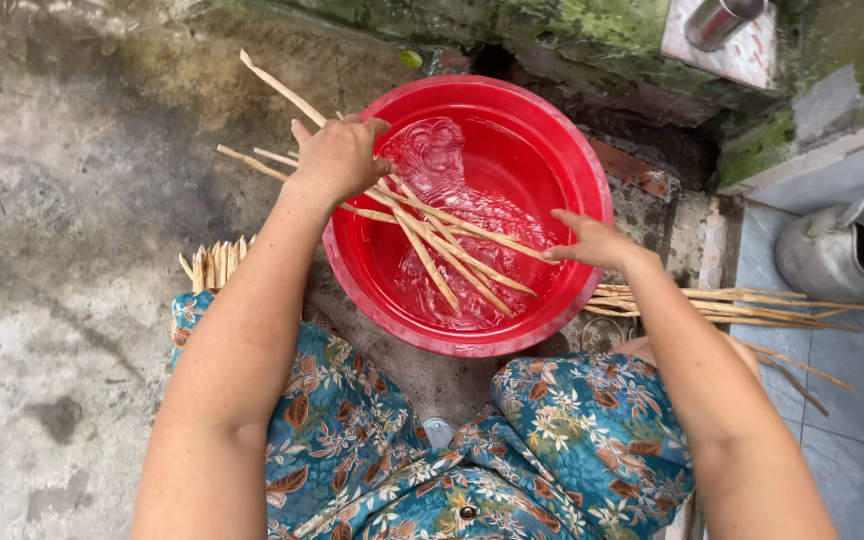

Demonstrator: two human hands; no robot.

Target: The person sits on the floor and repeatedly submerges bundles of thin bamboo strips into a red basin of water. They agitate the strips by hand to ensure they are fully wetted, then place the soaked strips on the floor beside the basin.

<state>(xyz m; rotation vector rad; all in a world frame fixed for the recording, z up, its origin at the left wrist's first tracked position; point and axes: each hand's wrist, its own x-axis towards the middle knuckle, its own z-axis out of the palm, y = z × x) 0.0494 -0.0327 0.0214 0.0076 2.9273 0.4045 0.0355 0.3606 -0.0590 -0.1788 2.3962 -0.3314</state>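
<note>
Left hand [337,155] is gripping the bunch of thin sticks [442,240] at the red basin [592,190] rim, far-left side. Right hand [592,240] is hovering open, fingers spread, just over their wet ends. Sticks are lying diagonally, upper-left to lower-right, dipping into water. More sticks [742,305] are lying right of the basin.

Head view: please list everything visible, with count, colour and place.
basin: one, red, centre, holding water
sticks in basin: several, tan, lying across the water
stick bundle: one, tan, on the ground left of the basin
loose sticks: several, tan, right of the basin
watering can: one, grey metal, right edge
metal cylinder: one, silver, top right
left hand: gripping sticks at the basin rim
right hand: open, over the basin's right side
</note>
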